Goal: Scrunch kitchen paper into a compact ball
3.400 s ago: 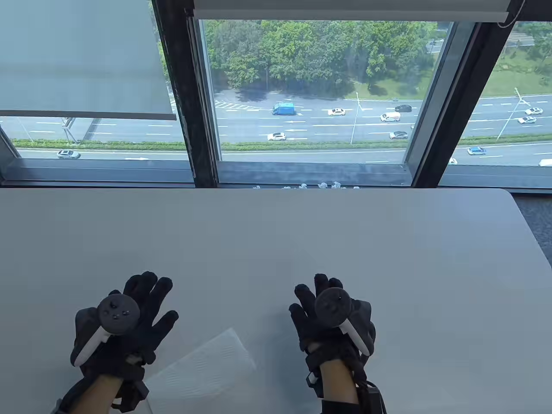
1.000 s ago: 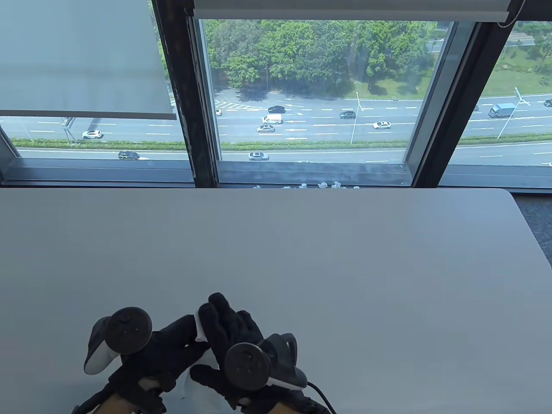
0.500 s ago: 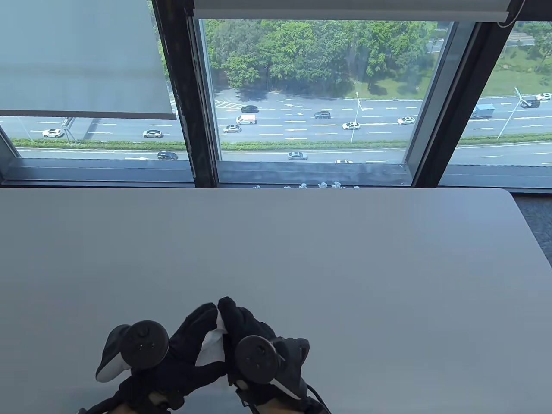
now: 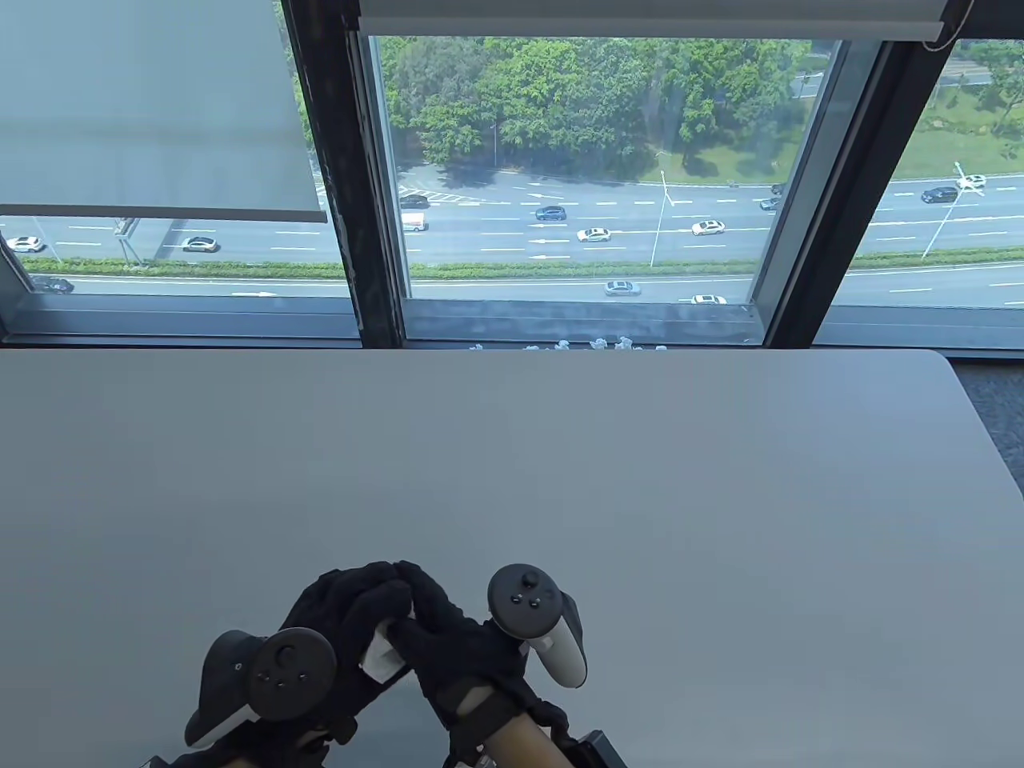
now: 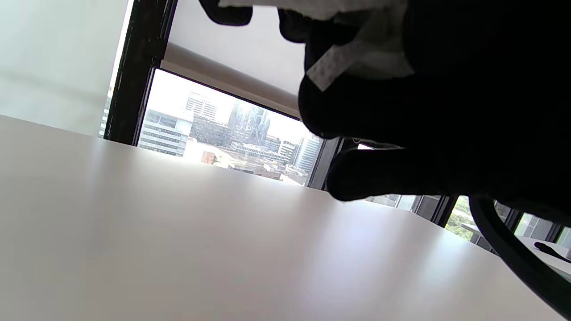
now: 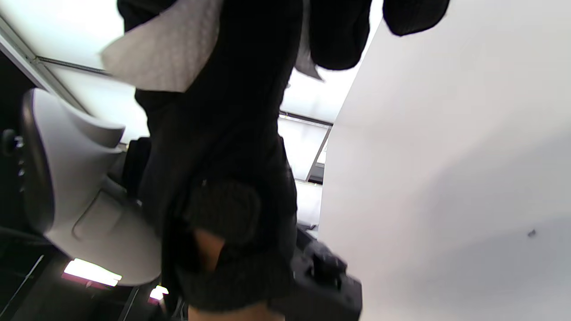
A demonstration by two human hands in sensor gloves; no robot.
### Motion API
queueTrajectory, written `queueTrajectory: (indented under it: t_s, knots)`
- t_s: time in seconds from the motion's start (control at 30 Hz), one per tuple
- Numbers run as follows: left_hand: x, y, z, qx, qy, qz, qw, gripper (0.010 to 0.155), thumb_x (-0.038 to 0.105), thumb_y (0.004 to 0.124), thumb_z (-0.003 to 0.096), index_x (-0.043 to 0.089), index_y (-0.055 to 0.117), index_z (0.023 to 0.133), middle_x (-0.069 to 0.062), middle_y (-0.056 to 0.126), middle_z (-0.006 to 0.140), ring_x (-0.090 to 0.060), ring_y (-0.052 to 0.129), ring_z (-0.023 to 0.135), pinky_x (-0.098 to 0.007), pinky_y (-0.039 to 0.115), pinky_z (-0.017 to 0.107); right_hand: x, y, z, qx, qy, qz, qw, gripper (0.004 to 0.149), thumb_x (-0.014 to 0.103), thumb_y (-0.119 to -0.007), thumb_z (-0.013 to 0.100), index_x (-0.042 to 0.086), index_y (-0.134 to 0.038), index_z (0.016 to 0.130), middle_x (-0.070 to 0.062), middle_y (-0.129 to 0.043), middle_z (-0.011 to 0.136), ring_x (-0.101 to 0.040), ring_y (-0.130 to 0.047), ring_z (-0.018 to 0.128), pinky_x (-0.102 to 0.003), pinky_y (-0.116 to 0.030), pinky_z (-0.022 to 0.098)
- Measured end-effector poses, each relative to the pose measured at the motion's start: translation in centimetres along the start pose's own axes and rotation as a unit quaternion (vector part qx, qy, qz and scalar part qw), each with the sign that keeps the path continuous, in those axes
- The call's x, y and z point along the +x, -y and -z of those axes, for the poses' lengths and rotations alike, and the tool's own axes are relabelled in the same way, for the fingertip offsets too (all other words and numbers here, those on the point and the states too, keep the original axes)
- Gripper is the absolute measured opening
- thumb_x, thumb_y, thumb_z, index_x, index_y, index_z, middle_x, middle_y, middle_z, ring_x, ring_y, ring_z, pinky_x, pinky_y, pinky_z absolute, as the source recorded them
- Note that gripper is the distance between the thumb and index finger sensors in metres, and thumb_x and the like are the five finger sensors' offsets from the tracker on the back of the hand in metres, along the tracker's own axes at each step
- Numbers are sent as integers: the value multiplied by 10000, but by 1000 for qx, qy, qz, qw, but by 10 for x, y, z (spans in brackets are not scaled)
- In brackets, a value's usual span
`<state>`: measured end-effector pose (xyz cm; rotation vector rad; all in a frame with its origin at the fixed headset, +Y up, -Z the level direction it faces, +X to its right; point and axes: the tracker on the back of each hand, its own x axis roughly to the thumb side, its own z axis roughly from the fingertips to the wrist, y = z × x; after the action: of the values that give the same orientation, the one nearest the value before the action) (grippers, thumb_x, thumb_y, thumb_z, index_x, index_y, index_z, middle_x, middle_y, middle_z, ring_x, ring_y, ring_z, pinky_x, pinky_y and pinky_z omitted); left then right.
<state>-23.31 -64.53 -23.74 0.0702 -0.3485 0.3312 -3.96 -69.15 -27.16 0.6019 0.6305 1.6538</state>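
Centrally, hands around kitchen paper near table's near edge

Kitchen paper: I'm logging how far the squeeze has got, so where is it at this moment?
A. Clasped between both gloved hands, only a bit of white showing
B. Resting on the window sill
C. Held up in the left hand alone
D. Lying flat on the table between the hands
A: in the table view the left hand and right hand are pressed together around the kitchen paper, with only a small white patch visible between them.
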Motion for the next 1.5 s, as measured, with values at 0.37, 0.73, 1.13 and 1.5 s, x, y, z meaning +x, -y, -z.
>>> queueTrajectory:
  t_s: [0.37, 0.73, 1.13, 1.5]
  knots:
    - [-1, 10, 3, -38, 20, 16, 999, 775, 736, 841, 450, 554, 411, 1068, 331, 593, 1079, 99, 683, 1038, -396, 516, 993, 7, -1, -6, -126, -40, -128, 983, 732, 484, -608, 630, 218, -142, 1128, -28, -496, 1079, -132, -815, 885, -468, -620, 775]
    - [1, 5, 0, -5, 10, 27, 1000, 767, 723, 840, 466, 589, 359, 1050, 360, 411, 1171, 115, 587, 1100, -384, 477, 1013, -1, 6, -2, -58, -25, -38, 997, 674, 482, -551, 620, 216, -198, 1128, 89, -662, 992, -118, -872, 861, -480, -598, 782]
    - [8, 10, -2, 0, 22, 72, 997, 707, 739, 848, 442, 566, 500, 1034, 337, 715, 983, 129, 809, 891, -361, 582, 975, -7, 0, 1, -74, -66, -54, 994, 754, 486, -609, 630, 225, -100, 1121, 31, -549, 1038, -108, -815, 862, -484, -600, 774]
    - [9, 11, -2, -16, 27, 49, 998, 869, 753, 848, 443, 613, 274, 1082, 341, 316, 1210, 91, 470, 1162, -405, 413, 1023, -15, 7, 7, 14, -21, 51, 998, 694, 386, -537, 613, 210, -78, 1103, 106, -634, 1006, -69, -889, 846, -456, -584, 802]
